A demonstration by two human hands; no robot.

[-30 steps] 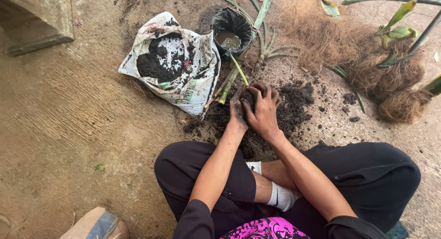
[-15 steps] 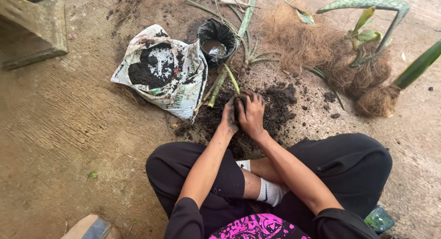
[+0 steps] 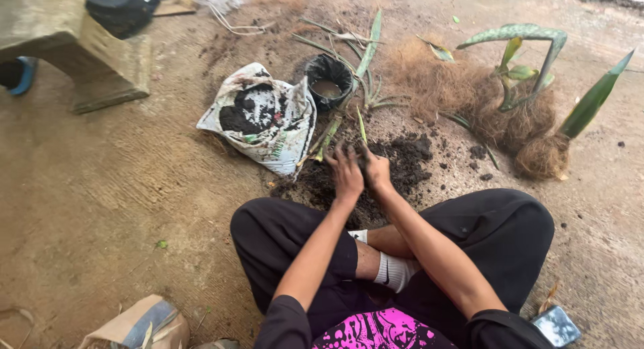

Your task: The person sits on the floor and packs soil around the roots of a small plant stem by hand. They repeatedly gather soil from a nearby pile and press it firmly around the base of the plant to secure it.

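Risk, leaf: the thin green leaf [image 3: 363, 126] stands up from between the two hands; pressing or twisting there could, I judge, bend or snap it.
Risk, soil: the dark soil [image 3: 402, 162] lies loose on the bare floor [image 3: 100, 188]; a wide sweep of either hand could scatter it further toward 3 o'clock.
Risk, pot: the black pot [image 3: 329, 80] sits at 12 o'clock of the hands, near them; a knock from a lifted leaf could tip it.
Left hand [image 3: 347, 171]: fingers spread, palm down, pressed on the soil heap, just beside the right hand.
Right hand [image 3: 377, 171]: fingers curled round the leaf's base, dirt on the knuckles; whether it grips or only cups, I cannot tell.
Bag [image 3: 261, 117]: open, soil inside, at 10 o'clock of the hands, apart from them.
Husk [image 3: 463, 94]: brown fibre heap with broad-leaved plants, at 2 o'clock, well apart.
Phone [image 3: 555, 325]: by the right knee, at 5 o'clock.
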